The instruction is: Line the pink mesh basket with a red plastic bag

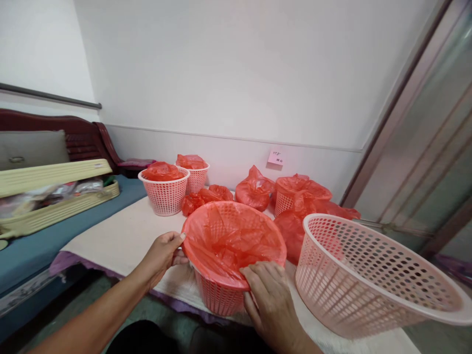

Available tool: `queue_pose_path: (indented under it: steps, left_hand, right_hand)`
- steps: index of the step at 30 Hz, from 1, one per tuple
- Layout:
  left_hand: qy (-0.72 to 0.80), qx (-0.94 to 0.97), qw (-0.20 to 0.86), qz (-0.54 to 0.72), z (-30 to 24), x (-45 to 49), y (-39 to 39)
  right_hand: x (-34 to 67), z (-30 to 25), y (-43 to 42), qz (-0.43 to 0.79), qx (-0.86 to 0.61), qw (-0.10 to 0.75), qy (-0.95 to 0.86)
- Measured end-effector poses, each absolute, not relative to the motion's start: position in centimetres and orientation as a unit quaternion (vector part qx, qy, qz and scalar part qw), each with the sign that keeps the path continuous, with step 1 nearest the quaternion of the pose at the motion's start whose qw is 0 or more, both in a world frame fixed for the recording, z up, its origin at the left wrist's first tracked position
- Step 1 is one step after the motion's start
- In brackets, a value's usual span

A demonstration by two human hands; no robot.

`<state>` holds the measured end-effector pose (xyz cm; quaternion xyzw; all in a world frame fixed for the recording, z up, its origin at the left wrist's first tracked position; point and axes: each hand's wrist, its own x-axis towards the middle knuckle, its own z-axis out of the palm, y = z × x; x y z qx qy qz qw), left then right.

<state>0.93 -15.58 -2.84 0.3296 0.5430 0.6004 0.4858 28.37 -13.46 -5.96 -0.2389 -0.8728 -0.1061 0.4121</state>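
Cream cloth (121, 231) covers the table against the white wall, and right at its near edge sits your small pink basket (217, 297), lined with a red plastic bag (232, 236). Your left hand (162, 253) pinches thumb and fingers together on the bag at the left rim, while your right hand (271, 295) lies curled over the near rim, and whether it truly grips there I cannot tell. Just to the right a large empty basket (368, 275) tilts, with three lined baskets (165, 196) and loose red bags (254, 189) behind.

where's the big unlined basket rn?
Head view, lower right: the big unlined basket lies tilted on the cloth-covered table, just right of the lined basket that the left hand and right hand hold by its rim.
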Motion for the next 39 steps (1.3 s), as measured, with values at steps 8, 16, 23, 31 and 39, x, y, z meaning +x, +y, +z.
queue_pose_path:
  steps: [8,16,23,31,39]
  left_hand:
    - [0.481,0.250,0.516,0.664,-4.2,1.3,-15.8]
    - [0.452,0.175,0.527,0.698,-5.6,2.7,-16.3]
    - [0.443,0.125,0.548,0.698,-4.9,3.8,-16.8]
    - [0.431,0.126,0.544,0.709,-5.1,4.8,-16.9]
    - [0.409,0.171,0.553,0.705,-4.3,6.5,-18.9]
  right_hand:
    - [28.3,-6.0,-13.3,-0.115,-0.241,0.399,-0.877]
    - [28.3,-5.8,-13.3,-0.126,-0.243,0.386,-0.881]
    - [28.6,-5.5,-12.9,-0.105,-0.242,0.394,-0.881]
    - [30.3,-6.6,-14.8,-0.114,-0.248,0.485,-0.831]
    - [29.7,-6.7,-15.1,-0.142,-0.213,0.494,-0.831]
